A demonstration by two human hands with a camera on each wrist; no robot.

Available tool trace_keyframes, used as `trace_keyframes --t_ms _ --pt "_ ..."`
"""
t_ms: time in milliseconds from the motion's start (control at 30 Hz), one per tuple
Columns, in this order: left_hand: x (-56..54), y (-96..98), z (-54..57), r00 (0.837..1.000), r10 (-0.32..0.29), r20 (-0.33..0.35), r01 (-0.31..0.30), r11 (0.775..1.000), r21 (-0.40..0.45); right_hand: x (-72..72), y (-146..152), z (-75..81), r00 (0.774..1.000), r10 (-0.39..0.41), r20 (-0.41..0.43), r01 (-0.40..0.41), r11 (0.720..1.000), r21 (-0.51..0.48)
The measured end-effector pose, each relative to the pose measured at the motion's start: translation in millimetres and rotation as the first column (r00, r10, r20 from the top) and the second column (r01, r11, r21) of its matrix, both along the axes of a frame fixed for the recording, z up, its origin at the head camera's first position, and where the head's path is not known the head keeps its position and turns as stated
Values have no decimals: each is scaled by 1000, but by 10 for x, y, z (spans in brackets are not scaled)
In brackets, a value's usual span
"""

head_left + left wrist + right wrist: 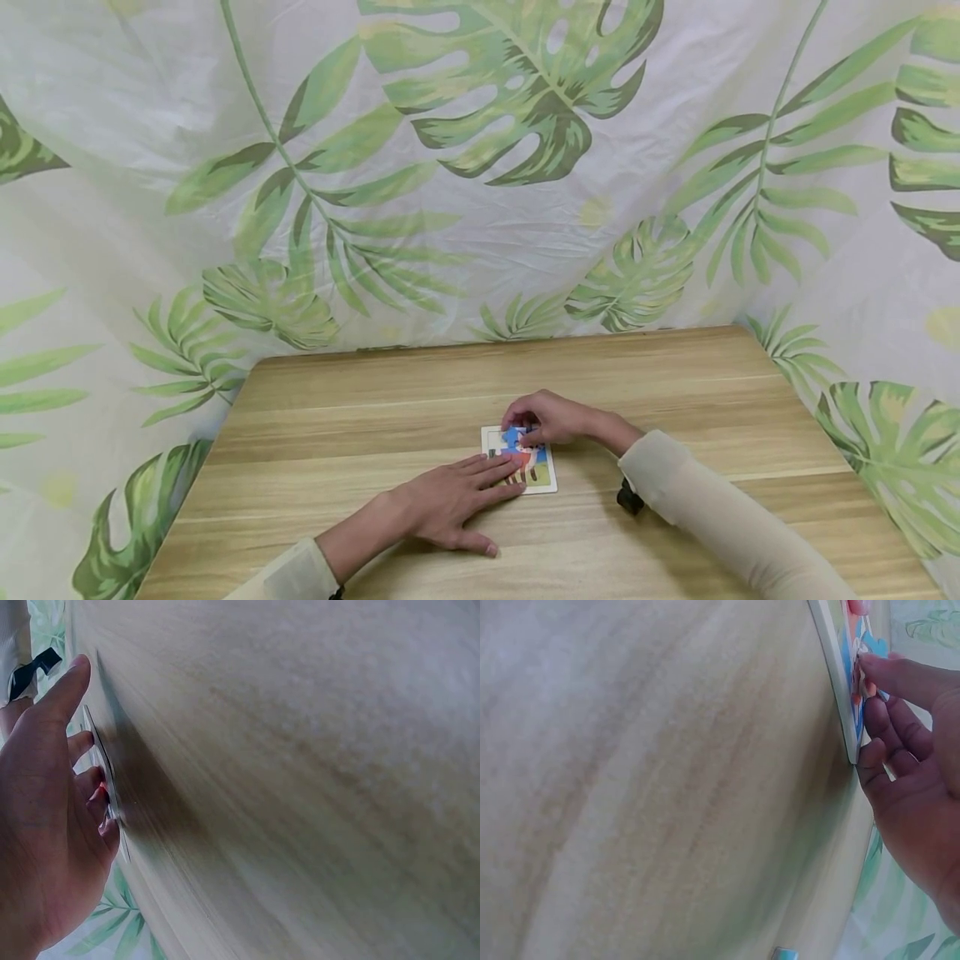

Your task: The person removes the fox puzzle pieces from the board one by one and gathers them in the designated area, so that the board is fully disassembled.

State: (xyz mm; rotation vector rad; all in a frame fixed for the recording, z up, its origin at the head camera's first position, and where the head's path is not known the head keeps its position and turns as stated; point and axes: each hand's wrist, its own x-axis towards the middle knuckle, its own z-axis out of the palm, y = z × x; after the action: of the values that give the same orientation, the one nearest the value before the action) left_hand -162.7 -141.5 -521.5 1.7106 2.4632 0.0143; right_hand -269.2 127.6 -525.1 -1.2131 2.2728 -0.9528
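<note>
A small jigsaw puzzle [553,479] with a pale frame and a colourful picture lies on the wooden table. My left hand [452,500] rests over its lower left part with fingers stretched out, the thumb spread to the side on the table. At the top of the puzzle, my right hand [553,418] pinches a blue puzzle piece [512,436] between thumb and fingers. In the right wrist view the blue puzzle piece [874,645] stands tilted up from the picture beside the thumb. The left fingers hide part of the picture.
The wooden table [360,425] spreads around the puzzle on all sides. Behind it hangs a leaf-patterned cloth [450,250]. A small blue-and-white object [784,953] shows at the bottom edge of the right wrist view.
</note>
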Motion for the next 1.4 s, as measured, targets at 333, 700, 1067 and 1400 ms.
trace_keyframes --t_ms 333,700,1067,1400 --pt "2 -4 -15 1000 7 4 -7 1000 4 45 51 -12 998 -52 27 54 995 -84" --pt "-11 -6 -27 1000 -2 10 2 1000 1 16 165 -26 988 -85 128 105 981 -162" --pt "-12 -17 -47 1000 -11 -5 11 1000 17 6 358 59 976 -115 186 147 976 -164" --pt "-10 -21 -39 1000 -8 -8 8 1000 19 -12 590 111 971 -136 195 165 976 -141"
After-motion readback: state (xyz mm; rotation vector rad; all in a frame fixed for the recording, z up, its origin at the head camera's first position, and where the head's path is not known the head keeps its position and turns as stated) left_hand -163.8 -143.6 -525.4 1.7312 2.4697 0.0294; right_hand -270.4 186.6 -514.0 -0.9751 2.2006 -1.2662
